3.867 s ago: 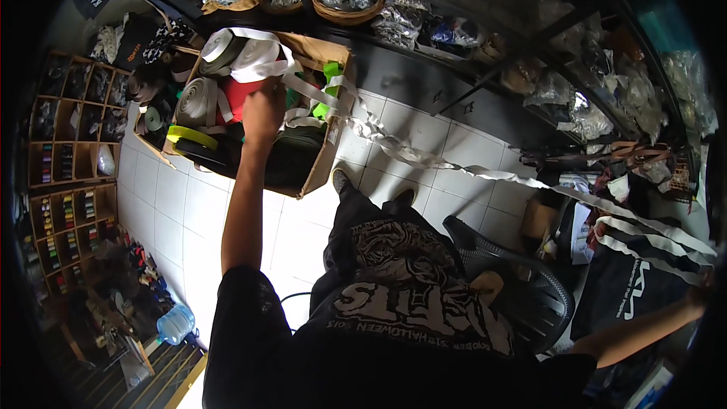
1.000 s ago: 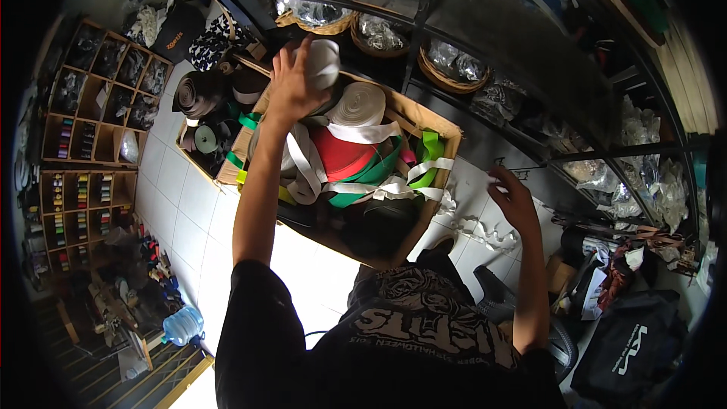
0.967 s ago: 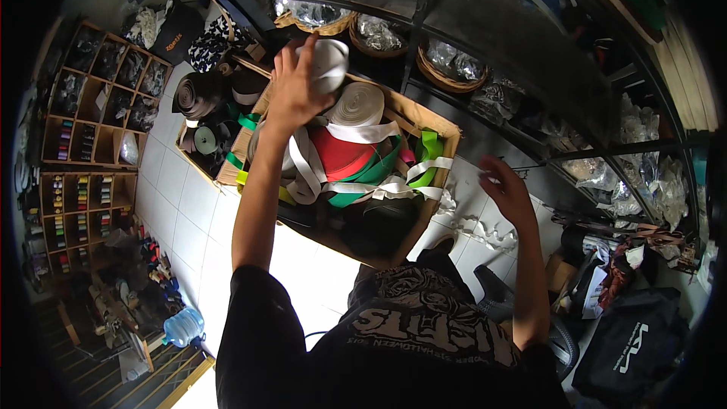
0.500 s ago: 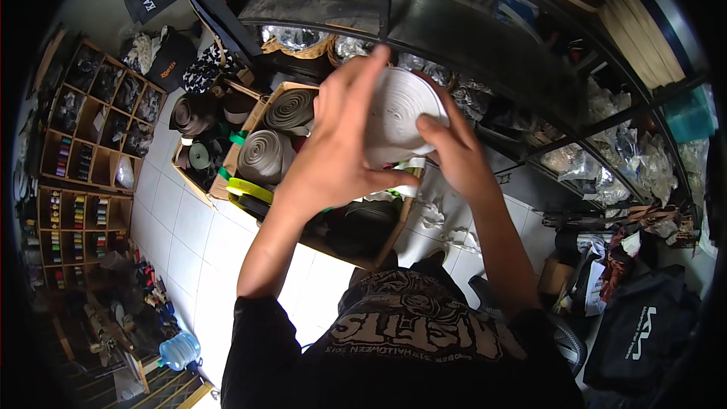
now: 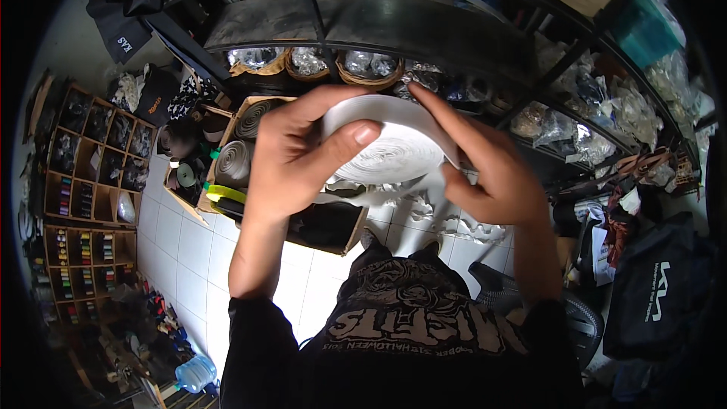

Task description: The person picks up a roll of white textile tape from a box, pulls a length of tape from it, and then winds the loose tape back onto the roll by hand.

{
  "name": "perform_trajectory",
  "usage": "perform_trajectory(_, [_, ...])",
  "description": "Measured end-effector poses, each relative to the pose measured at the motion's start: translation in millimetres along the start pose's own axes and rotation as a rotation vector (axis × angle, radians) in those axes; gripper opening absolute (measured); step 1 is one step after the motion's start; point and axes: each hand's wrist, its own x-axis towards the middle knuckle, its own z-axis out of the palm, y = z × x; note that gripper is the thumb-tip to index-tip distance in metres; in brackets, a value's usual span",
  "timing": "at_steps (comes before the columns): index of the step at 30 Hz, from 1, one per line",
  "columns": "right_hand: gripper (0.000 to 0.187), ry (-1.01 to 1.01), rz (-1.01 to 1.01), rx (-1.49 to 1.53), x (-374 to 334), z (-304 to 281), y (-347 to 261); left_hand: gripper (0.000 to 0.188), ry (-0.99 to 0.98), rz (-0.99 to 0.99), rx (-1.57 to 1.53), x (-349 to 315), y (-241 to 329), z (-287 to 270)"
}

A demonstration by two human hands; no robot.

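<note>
A wide roll of white webbing tape (image 5: 397, 153) is between my two hands in front of my chest, its coiled face tilted up. My left hand (image 5: 291, 155) grips its left side, the thumb lying over the coils and the fingers around the outer edge. On the other side my right hand (image 5: 488, 170) holds the roll's right edge, fingers along the top and thumb low. A loose white strip (image 5: 367, 197) hangs below the roll. Behind the left hand stands a cardboard box (image 5: 352, 241) with grey rolls (image 5: 232, 163) and a yellow-green roll (image 5: 226, 194).
A black metal rack (image 5: 424, 30) spans the far side, with baskets (image 5: 369, 68) of plastic-wrapped goods under its shelf. Wooden cubbies (image 5: 89, 204) with thread spools stand at left. White strips (image 5: 473, 229) lie on the tiled floor. A black bag (image 5: 651, 288) is at right.
The roll has come lower and tilted. My left hand has closed onto it, its thumb now over the coils. My right thumb has slid off the face to the lower edge.
</note>
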Motion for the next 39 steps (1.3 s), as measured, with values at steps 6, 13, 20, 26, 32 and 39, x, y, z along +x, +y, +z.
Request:
perform_trajectory(6, [0.063,0.186,0.067,-0.154,-38,-47,1,0.028,0.018,0.041,-0.018,1,11,17])
perform_trajectory(13, [0.060,0.452,-0.170,-0.340,-51,-31,10,0.038,0.301,-0.017,-0.516,15,13,74])
perform_trajectory(20, [0.058,0.530,-0.180,-0.230,-57,-9,14,0.044,0.433,-0.040,-0.787,16,-6,131])
perform_trajectory(26, [0.056,0.679,-0.112,-0.122,-58,0,17,0.048,0.507,-0.108,-0.881,13,-23,159])
perform_trajectory(32, [0.050,0.393,-0.052,-0.196,-72,-57,8,0.040,0.057,-0.039,-0.293,9,-26,107])
perform_trajectory(39, [0.044,0.011,0.051,-0.054,-70,-78,5,0.023,-0.202,-0.039,0.013,13,0,113])
